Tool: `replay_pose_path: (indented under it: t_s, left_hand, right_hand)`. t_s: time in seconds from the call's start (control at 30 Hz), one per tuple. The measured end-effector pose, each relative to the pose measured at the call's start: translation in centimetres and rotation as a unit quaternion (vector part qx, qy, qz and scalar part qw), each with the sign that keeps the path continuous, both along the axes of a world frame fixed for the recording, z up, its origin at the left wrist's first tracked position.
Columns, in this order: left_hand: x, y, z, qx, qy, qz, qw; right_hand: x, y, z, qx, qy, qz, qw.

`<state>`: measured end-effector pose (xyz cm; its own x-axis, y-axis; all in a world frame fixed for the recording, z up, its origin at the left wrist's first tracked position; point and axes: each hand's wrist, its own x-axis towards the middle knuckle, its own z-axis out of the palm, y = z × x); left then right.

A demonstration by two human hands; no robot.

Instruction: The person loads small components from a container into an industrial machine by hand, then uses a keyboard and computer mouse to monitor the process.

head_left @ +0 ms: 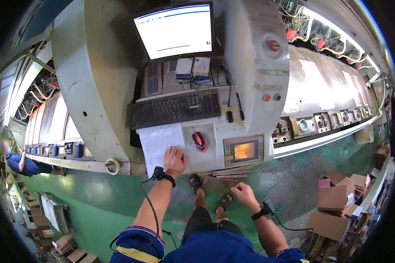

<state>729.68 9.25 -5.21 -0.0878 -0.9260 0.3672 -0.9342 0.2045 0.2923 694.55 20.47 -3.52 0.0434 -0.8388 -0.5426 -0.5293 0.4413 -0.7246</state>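
Note:
My left hand [175,161] rests on the lower right part of a white paper sheet [156,140] on the console ledge. Its fingers are curled in, and no object shows in them. To its right lies a black and red computer mouse [199,141]. A black keyboard [175,108] sits beyond the paper. My right hand [245,195] is held in front of the console, over the floor and near my right sandal. Its fingers are bent into a loose fist with nothing seen in it. Both wrists wear black bands with cables.
A lit monitor [175,31] stands at the back of the console, with a small touch panel [243,151] at the front right. Cardboard boxes [333,197] are piled at right. A tape roll [112,166] hangs at left. Farther left, another person [24,163] stands beside the machine.

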Motion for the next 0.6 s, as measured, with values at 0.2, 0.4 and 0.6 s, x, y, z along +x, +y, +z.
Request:
replay_pose_path:
  t_s: [0.2,0.4,0.6]
  left_hand:
    - [0.0,-0.1,0.0,-0.049,-0.014,-0.015,0.999]
    - [0.2,0.6,-0.8,-0.060,-0.015,-0.014,0.998]
    - [-0.1,1.0,-0.9,-0.064,-0.013,-0.013,0.998]
  right_hand:
    - [0.9,3.9,-0.2,0.039,-0.042,0.113,0.992]
    - [1.3,4.2,1.2,0.076,-0.031,0.166,0.983]
    - [-0.1,2.8,1.7,0.047,0.032,0.177,0.983]
